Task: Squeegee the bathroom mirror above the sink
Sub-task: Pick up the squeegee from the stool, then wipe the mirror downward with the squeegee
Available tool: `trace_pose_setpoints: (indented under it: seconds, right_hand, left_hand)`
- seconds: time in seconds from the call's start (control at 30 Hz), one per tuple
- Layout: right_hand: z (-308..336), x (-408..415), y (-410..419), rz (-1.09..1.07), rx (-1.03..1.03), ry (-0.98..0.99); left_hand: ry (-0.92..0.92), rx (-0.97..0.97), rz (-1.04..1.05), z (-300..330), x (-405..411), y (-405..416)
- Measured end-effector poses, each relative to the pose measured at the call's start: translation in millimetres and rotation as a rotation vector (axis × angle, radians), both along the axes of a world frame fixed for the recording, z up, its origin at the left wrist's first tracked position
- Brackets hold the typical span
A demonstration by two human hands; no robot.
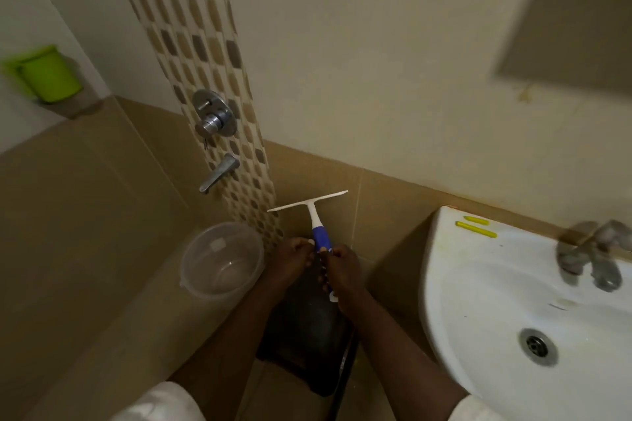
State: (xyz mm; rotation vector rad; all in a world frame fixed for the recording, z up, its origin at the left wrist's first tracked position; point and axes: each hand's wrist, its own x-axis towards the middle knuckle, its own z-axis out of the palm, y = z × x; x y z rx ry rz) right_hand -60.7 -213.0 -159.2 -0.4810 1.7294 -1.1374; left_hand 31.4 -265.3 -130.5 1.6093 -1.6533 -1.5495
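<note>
A squeegee (313,207) with a white blade and a blue-and-white handle stands upright in front of the brown wall tiles, left of the sink (455,287). My right hand (343,275) grips the lower part of its handle. My left hand (294,260) pinches the handle from the left, just below the blue section. The blade points up, tilted slightly to the right. The mirror (574,20) hangs on the wall at the upper right, above the sink, blurred and only partly in view.
A clear plastic bucket (222,260) sits low on the left. Shower mixer (214,118) and spout (219,173) are mounted on the mosaic strip. A dark bin (307,335) stands below my hands. A green cup (48,77) rests on a ledge. The sink tap (591,255) is blurred.
</note>
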Motion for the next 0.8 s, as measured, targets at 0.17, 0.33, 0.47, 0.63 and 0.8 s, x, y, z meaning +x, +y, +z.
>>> trace_pose_setpoints:
  seconds: [0.17,0.33,0.47,0.63,0.8]
  right_hand:
    - [39.2,-7.0,37.1,0.058,-0.086,0.065]
    - [78.0,-13.4,68.2,0.066,-0.195,0.112]
    - [116.3,-24.8,86.0,0.061,-0.246,0.212]
    - [162.9,-43.7,103.9,0.012,-0.317,0.245]
    - [199.8,-56.2,124.4,0.006,-0.429,0.270]
  left_hand:
    - [0.060,-0.044,0.045,39.2,-11.9,31.6]
    - [0.056,-0.175,0.058,81.6,-19.2,60.9]
    - [0.117,-0.264,0.032,123.1,-30.2,81.9]
    - [0.168,-0.402,0.000,170.3,-46.4,103.0]
    - [0.205,-0.479,-0.021,202.9,-55.5,120.0]
